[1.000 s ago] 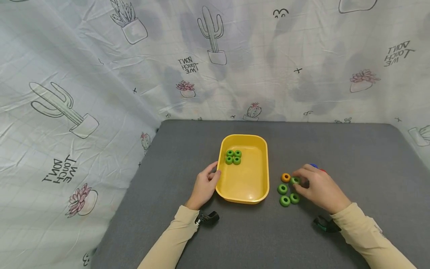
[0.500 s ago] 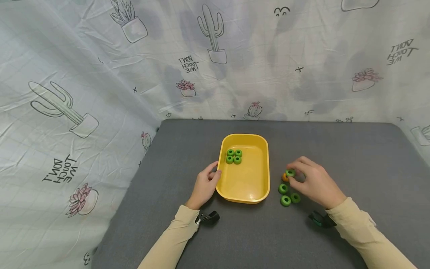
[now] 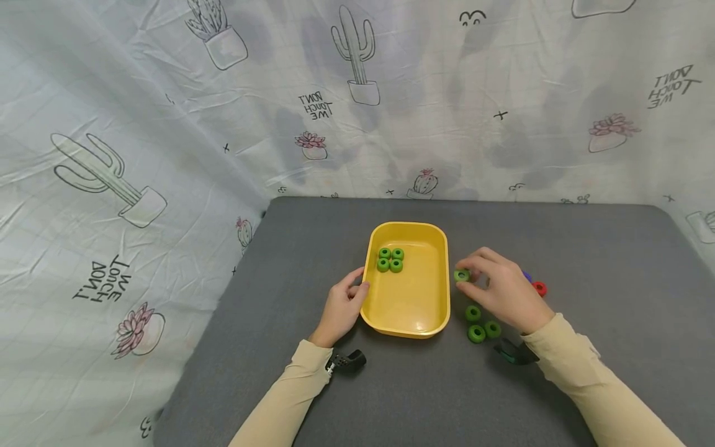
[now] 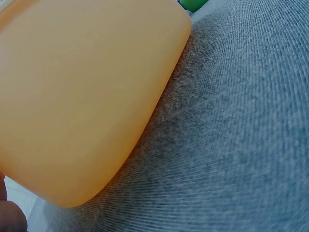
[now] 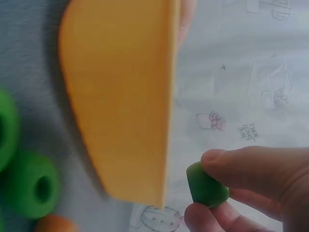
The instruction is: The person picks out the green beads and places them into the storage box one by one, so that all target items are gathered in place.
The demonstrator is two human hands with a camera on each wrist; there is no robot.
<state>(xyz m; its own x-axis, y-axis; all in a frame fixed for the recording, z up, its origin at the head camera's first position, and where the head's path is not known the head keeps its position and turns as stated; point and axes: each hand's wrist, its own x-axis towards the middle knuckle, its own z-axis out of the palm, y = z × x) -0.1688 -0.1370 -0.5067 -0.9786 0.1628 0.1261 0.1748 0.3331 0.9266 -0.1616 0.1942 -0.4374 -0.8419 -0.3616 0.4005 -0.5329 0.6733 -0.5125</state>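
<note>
During the last second, the right hand has lifted one green ring from the worktop and carried it leftward. Its thumb and fingers now pinch this ring just outside the right edge of the yellow tray. The left hand has stayed at the tray's left edge, gripping it with the thumb on the rim. The tray itself has not visibly moved; near its far left corner, four green rings sit in a compact square, unchanged.

Beside the tray's near right corner, three green rings remain on the worktop. The red ring and a part of the blue ring show again, to the right of the right hand. The orange ring is covered in the head view, but the right wrist view shows a part of it.

For the work, I judge that the pinched ring is between two places: no longer with the loose ones, and not inside the tray.
</note>
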